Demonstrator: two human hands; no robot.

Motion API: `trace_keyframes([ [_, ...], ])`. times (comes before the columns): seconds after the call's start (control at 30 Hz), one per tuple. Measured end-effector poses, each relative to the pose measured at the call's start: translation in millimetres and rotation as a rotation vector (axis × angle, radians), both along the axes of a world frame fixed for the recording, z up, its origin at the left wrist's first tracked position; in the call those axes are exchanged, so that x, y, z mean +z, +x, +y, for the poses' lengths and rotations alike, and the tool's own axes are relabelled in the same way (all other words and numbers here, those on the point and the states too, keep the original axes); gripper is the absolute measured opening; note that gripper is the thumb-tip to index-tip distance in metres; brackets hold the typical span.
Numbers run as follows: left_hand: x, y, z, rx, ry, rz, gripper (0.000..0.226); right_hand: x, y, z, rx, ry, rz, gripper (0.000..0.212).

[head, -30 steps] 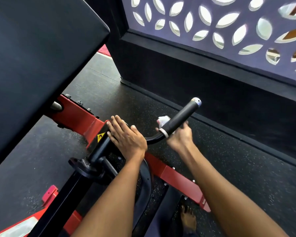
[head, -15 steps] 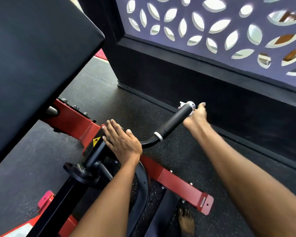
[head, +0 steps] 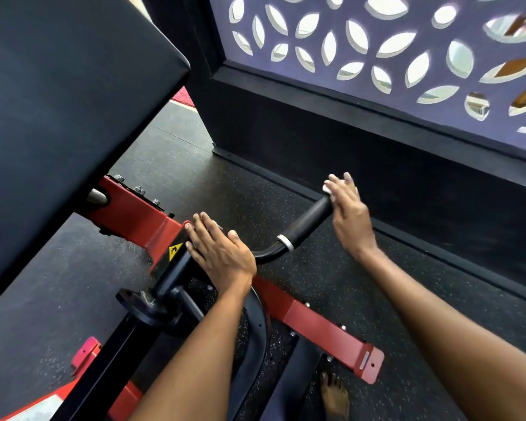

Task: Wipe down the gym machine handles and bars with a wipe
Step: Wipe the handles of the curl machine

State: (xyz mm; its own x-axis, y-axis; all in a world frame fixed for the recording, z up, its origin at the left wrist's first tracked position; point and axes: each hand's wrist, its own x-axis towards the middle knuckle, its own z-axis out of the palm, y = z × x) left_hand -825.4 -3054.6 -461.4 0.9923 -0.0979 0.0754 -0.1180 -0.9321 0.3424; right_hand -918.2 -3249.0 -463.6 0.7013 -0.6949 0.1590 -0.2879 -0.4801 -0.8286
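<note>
Speckled black rubber floor (head: 331,287), dark wall base beyond, purple screen (head: 407,31) with leaf-shaped cutouts above it. Large black pad (head: 58,101) fills upper left.

Two hands in view, both bare.

Right hand (head: 348,212): fingers nearly straight and held together, laid over the far end of the handle (head: 308,220). One white wipe (head: 328,189) sits under the fingertips, pressed against the handle's tip; only a small corner shows. Fingers do not appear curled round it, though the palm side is hidden.

Left hand (head: 219,250): flat, fingers slightly spread, resting palm-down on the black arm of the machine where it meets the red frame (head: 134,208), just beside one yellow warning sticker (head: 174,250).

One handle: black grip, silver ring at its lower end, then a curved black bar running under the left hand. It lies between the two hands.

One bare foot (head: 334,396) on the floor, bottom edge.
</note>
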Motion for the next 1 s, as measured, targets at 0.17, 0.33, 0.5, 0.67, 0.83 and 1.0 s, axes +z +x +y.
trace_keyframes([
  [0.17, -1.3, 0.3, 0.0, -0.006, -0.012, -0.007, 0.062, -2.5, -10.8, 66.5, 0.367, -0.311, 0.007, 0.039],
  [0.33, -1.7, 0.7, 0.4, 0.0, -0.017, -0.019, 0.065, 2.6, 12.6, 39.7, 0.687, -0.692, 0.082, 0.041],
  [0.5, -2.3, 0.2, 1.1, -0.007, -0.022, -0.037, 0.066, 8.3, 26.5, -40.4, 0.365, -0.555, 0.305, 0.04],
  [0.67, -3.0, 0.6, 1.2, -0.002, -0.024, -0.026, 0.066, 19.2, 29.8, -54.6, -0.043, 0.451, 0.442, 0.047],
  [0.83, -2.0, 0.0, 0.7, -0.005, -0.033, -0.035, 0.066, 9.5, 30.6, -18.8, -0.372, 0.517, 0.22, 0.042],
  [1.0, -2.1, -0.4, 0.8, -0.005, -0.036, -0.043, 0.066, 9.5, 21.5, -16.6, -0.329, 0.217, -0.008, 0.021],
])
